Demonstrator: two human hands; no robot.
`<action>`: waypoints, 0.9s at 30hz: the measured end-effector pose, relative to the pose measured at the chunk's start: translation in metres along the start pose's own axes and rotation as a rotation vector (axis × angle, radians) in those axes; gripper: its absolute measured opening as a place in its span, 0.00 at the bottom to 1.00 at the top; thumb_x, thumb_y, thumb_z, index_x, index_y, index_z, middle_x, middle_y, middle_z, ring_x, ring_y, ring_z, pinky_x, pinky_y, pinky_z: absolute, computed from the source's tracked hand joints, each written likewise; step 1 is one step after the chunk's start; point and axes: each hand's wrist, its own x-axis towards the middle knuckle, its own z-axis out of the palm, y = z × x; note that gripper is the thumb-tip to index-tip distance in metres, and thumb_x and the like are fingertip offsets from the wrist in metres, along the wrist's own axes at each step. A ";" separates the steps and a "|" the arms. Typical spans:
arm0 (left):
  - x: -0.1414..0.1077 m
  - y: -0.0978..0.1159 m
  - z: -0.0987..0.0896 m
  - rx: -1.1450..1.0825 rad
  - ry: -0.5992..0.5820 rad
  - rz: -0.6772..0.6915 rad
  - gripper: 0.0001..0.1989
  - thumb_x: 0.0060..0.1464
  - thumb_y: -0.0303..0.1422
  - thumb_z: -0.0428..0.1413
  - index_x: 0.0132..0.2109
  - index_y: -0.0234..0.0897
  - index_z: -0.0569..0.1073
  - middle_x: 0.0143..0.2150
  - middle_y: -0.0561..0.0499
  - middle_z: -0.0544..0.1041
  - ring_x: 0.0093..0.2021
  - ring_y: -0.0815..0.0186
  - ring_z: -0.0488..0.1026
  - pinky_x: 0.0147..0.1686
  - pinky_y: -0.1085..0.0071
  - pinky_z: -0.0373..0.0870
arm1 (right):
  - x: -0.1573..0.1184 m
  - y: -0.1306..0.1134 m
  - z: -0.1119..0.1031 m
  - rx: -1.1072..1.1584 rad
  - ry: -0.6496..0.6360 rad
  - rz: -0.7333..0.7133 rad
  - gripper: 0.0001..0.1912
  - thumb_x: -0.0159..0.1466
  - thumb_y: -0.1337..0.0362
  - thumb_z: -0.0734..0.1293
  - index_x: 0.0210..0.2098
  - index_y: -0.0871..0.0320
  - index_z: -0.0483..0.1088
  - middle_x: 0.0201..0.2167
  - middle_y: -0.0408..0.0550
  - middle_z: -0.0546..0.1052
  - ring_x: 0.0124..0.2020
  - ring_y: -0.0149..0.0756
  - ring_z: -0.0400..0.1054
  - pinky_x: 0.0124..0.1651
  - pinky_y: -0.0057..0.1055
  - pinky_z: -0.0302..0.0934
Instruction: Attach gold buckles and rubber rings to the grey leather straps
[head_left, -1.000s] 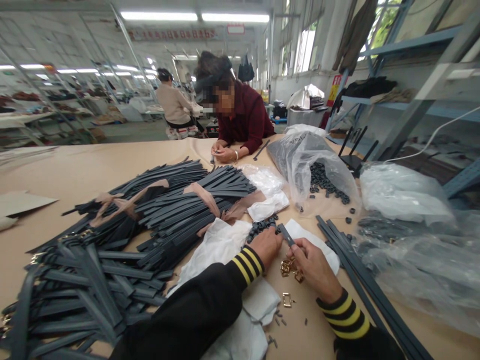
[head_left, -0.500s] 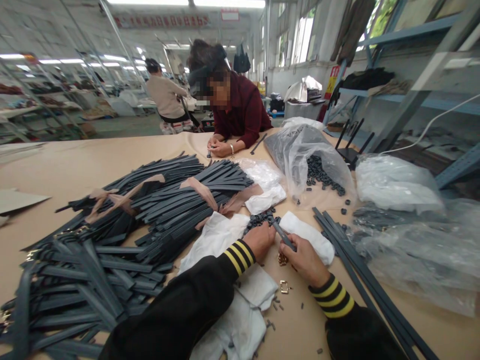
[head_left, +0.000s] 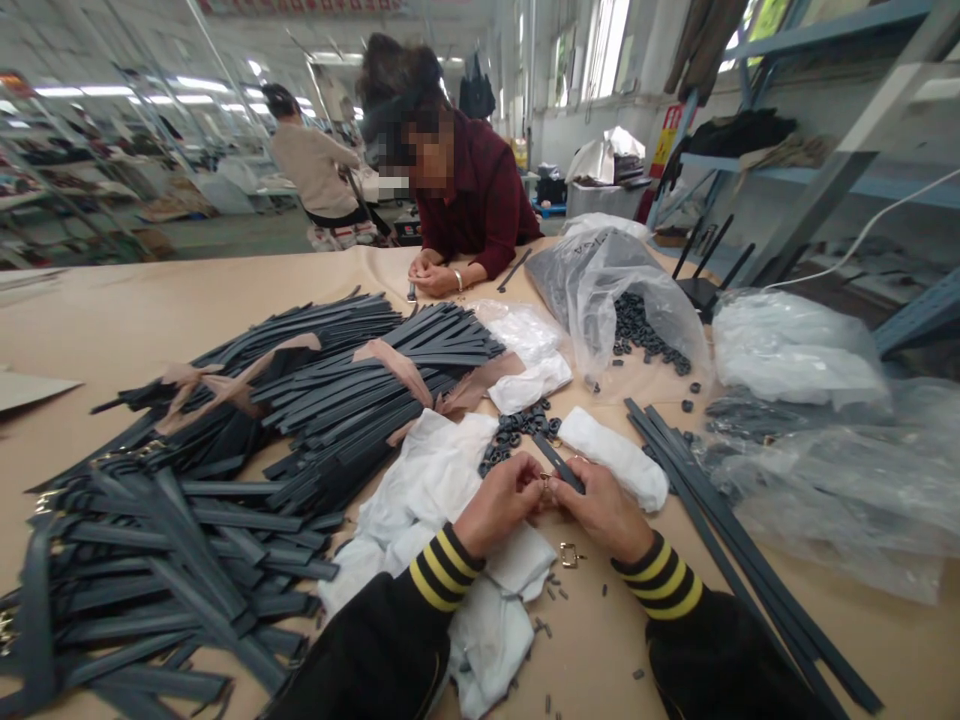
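Observation:
My right hand (head_left: 606, 503) is closed on a dark grey strap (head_left: 556, 460), whose free end points up and left. My left hand (head_left: 501, 500) pinches at the strap's near end, fingertips against a small gold buckle (head_left: 545, 479); what lies inside the pinch is mostly hidden. The two hands almost meet. Just beyond them is a pile of small dark strap loops (head_left: 517, 430). A loose gold buckle (head_left: 570, 556) lies on the table below my hands, beside small dark bits (head_left: 555, 590).
Bundled dark straps (head_left: 375, 390) and loose buckled straps (head_left: 172, 560) cover the left. White cloth (head_left: 420, 480) lies under my left arm. An open plastic bag (head_left: 585, 300) of loops, long strips (head_left: 720, 530) and clear bags (head_left: 832, 510) are right. A co-worker (head_left: 480, 190) leans opposite.
My left hand has drawn back from the loop pile toward me and now meets the strap's near end. My right hand keeps the strap. The view has tilted slightly down.

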 end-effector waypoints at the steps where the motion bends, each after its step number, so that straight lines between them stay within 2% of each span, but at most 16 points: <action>1: -0.005 0.000 0.001 0.120 0.051 0.048 0.04 0.51 0.29 0.45 0.33 0.34 0.62 0.28 0.51 0.68 0.29 0.68 0.67 0.30 0.69 0.66 | -0.001 0.000 0.001 -0.027 -0.013 -0.012 0.08 0.58 0.64 0.60 0.25 0.60 0.63 0.21 0.42 0.68 0.25 0.32 0.62 0.28 0.27 0.54; 4: -0.015 -0.002 0.005 0.443 0.165 0.201 0.08 0.51 0.26 0.45 0.39 0.36 0.66 0.38 0.47 0.68 0.40 0.65 0.65 0.40 0.65 0.64 | -0.003 0.002 0.005 -0.078 -0.063 -0.078 0.07 0.58 0.66 0.58 0.25 0.59 0.62 0.22 0.43 0.68 0.26 0.32 0.62 0.29 0.27 0.54; 6: -0.018 -0.004 0.006 0.510 0.138 0.256 0.11 0.51 0.24 0.44 0.41 0.37 0.66 0.41 0.47 0.68 0.43 0.65 0.65 0.41 0.66 0.64 | -0.005 0.004 0.007 -0.104 -0.093 -0.108 0.06 0.59 0.67 0.58 0.25 0.59 0.62 0.23 0.43 0.69 0.27 0.33 0.62 0.30 0.27 0.54; 9: -0.017 -0.009 0.004 0.466 0.071 0.275 0.12 0.51 0.24 0.45 0.41 0.37 0.67 0.39 0.48 0.69 0.42 0.66 0.66 0.41 0.68 0.64 | -0.006 0.004 0.006 -0.125 -0.128 -0.116 0.06 0.58 0.66 0.58 0.25 0.58 0.61 0.23 0.43 0.68 0.26 0.32 0.62 0.29 0.27 0.53; 12: -0.014 -0.013 -0.003 0.282 0.061 0.184 0.08 0.51 0.27 0.47 0.36 0.35 0.70 0.33 0.48 0.71 0.35 0.67 0.68 0.37 0.70 0.65 | -0.005 0.001 0.003 -0.116 -0.135 -0.092 0.08 0.58 0.61 0.59 0.25 0.58 0.61 0.23 0.43 0.68 0.26 0.33 0.62 0.29 0.28 0.54; 15: -0.012 -0.012 -0.013 -0.068 0.039 -0.017 0.07 0.50 0.32 0.49 0.31 0.32 0.69 0.24 0.52 0.69 0.23 0.71 0.66 0.26 0.74 0.64 | -0.003 -0.003 0.001 -0.021 -0.099 0.034 0.12 0.60 0.56 0.57 0.34 0.59 0.61 0.23 0.42 0.69 0.25 0.33 0.63 0.29 0.29 0.56; 17: -0.011 -0.008 -0.019 -0.265 0.053 -0.100 0.09 0.49 0.34 0.51 0.31 0.31 0.69 0.22 0.54 0.66 0.20 0.74 0.63 0.22 0.77 0.62 | -0.002 -0.004 0.001 0.074 -0.075 0.112 0.14 0.62 0.57 0.53 0.40 0.60 0.59 0.21 0.41 0.69 0.22 0.31 0.62 0.28 0.29 0.57; 20: -0.012 -0.004 -0.025 -0.396 0.092 -0.132 0.11 0.45 0.36 0.55 0.31 0.29 0.70 0.22 0.55 0.66 0.19 0.75 0.63 0.21 0.78 0.60 | -0.003 -0.003 0.004 0.206 -0.143 0.119 0.12 0.62 0.58 0.54 0.39 0.59 0.60 0.20 0.40 0.68 0.19 0.28 0.59 0.23 0.25 0.54; 23: -0.012 -0.003 -0.028 -0.471 0.144 -0.149 0.12 0.43 0.37 0.57 0.30 0.29 0.70 0.22 0.55 0.67 0.19 0.76 0.62 0.20 0.79 0.58 | -0.005 -0.002 0.005 0.384 -0.265 0.139 0.13 0.60 0.58 0.57 0.40 0.59 0.61 0.22 0.39 0.68 0.14 0.23 0.52 0.17 0.22 0.46; 27: -0.012 -0.007 -0.030 -0.614 0.197 -0.171 0.13 0.43 0.37 0.58 0.30 0.29 0.70 0.20 0.56 0.65 0.18 0.78 0.61 0.18 0.81 0.57 | -0.006 -0.003 0.000 0.540 -0.336 0.187 0.15 0.58 0.55 0.60 0.40 0.59 0.60 0.22 0.39 0.68 0.13 0.20 0.48 0.15 0.20 0.41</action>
